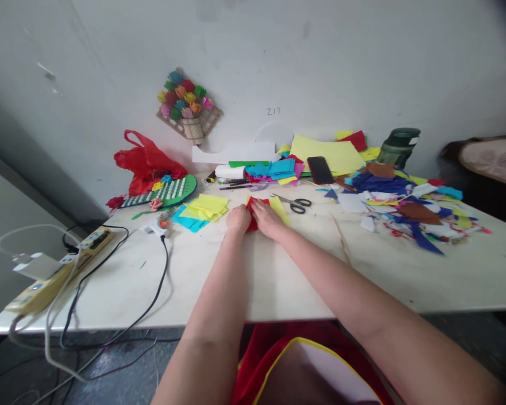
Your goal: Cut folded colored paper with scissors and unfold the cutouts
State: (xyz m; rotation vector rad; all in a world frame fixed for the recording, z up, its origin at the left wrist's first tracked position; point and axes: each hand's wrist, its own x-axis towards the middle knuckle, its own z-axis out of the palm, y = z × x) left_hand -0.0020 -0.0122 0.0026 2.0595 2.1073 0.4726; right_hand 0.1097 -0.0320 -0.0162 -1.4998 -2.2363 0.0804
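A small red sheet of paper (254, 224) lies on the white table between my hands. My left hand (237, 218) is closed, its fingers curled at the paper's left edge and partly hidden. Flat on top of the same paper, my right hand (267, 217) has its fingers stretched out. From under the right hand sticks out a yellow sheet (281, 210). Just right of it lie open scissors (297, 206) with black handles. Left of my left hand, folded yellow paper (206, 207) overlaps blue paper (193, 223).
A hot glue gun (157, 225) and a power strip (62, 275) with cables are at left. Paper scraps (408, 202) are heaped at right near a green bottle (399, 147). A phone (319, 170) lies at the back. A thin stick (341, 239) lies beside my right forearm.
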